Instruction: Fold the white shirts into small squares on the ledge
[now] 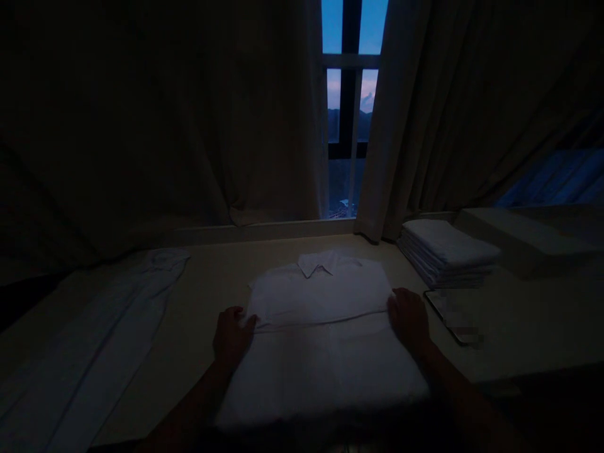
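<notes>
Head view, in dim light: a white shirt [325, 302] lies on a pale desk [202, 289], its collar toward the far edge and its lower part reaching the near edge. A folded-over edge crosses it from side to side, slightly higher at the right. The person's left hand [233, 335] comes up from the near edge, forearm slanting inward, thumb and fingers spread apart around the left end of that fold; the thumb touches the cloth. The right hand [409, 318] mirrors it at the other end, its forearm running in from the near right, fingers bent inward against the shirt's side. Whether either hand pinches the cloth or only rests on it, I cannot tell.

A flat, dark-rimmed object [453, 318] lies just right of the right hand; part of it is blurred into blocks, so any writing there is unreadable.

Along the left side of the desk stretches another white garment [111, 340], with a strip of desktop between it and the shirt. Toward the far right corner stand a stack of folded white cloths [448, 251] and, beyond, a pale box-like block [523, 236]. Curtains [264, 126] hang along the far edge, parted at a window [352, 61].
</notes>
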A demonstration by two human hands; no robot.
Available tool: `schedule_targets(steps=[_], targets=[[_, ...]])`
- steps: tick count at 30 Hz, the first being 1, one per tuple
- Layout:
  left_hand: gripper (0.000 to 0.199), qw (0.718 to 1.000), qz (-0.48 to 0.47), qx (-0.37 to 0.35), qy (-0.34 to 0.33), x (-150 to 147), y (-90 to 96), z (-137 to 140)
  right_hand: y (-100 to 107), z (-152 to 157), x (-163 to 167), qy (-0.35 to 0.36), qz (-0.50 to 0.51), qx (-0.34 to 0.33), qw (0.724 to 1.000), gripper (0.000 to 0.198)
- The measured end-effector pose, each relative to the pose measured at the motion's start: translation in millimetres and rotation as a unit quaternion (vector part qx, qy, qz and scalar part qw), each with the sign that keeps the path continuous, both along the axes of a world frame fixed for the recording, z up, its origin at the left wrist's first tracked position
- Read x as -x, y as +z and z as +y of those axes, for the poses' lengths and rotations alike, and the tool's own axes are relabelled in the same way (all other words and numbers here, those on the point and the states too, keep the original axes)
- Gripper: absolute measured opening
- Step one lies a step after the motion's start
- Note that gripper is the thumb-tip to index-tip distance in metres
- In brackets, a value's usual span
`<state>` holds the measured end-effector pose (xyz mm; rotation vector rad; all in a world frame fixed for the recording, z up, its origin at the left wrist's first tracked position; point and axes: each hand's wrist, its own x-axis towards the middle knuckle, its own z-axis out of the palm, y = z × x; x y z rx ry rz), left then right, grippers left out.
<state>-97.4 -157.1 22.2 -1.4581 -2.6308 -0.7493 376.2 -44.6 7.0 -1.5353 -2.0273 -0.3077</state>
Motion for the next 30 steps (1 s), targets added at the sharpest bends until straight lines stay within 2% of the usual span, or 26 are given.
schedule_targets(steps=[3, 6, 9, 12, 14, 17, 20, 24, 27, 30], targets=[[0.053, 0.989, 0.074, 0.01, -0.124, 1.4, 3.2, 22.2, -3.5, -0.2, 5.2, 0.062, -0.036, 0.006, 0.997, 0.036], [0.056, 0.969, 0.093, 0.087, -0.212, 1.9, -2.2, 50.4, -8.6, 2.8, 6.3, 0.078, -0.059, 0.037, 0.995, 0.035], [0.073, 0.966, 0.099, 0.143, -0.191, 3.6, -12.1, 69.9, -9.9, 4.4, 5.8, 0.076, -0.066, 0.051, 0.994, 0.036], [0.083, 0.969, 0.125, 0.156, -0.145, 4.9, -13.1, 78.8, -7.9, 3.5, 6.8, 0.078, -0.059, 0.047, 0.994, 0.035], [0.077, 0.966, 0.144, 0.15, -0.154, 3.5, -6.5, 84.4, -5.9, 2.6, 8.3, 0.074, -0.054, 0.052, 0.994, 0.034], [0.062, 0.96, 0.149, 0.131, -0.2, -2.8, 5.3, 100.3, -3.4, 1.7, 10.3, 0.063, -0.056, 0.07, 0.994, 0.033], [0.058, 0.956, 0.135, 0.128, -0.227, -10.8, 6.5, 123.3, -0.8, 1.0, 11.3, 0.058, -0.058, 0.082, 0.993, 0.034], [0.064, 0.966, 0.112, 0.128, -0.197, -19.0, -4.0, 148.0, 3.3, -0.1, 12.0, 0.059, -0.061, 0.085, 0.993, 0.034], [0.064, 0.975, 0.099, 0.108, -0.169, -26.2, -3.9, 158.5, 6.1, -0.4, 13.2, 0.059, -0.062, 0.088, 0.992, 0.034], [0.05, 0.968, 0.096, 0.096, -0.21, -38.7, 5.0, 167.8, 7.9, 0.6, 15.0, 0.056, -0.057, 0.089, 0.993, 0.033]])
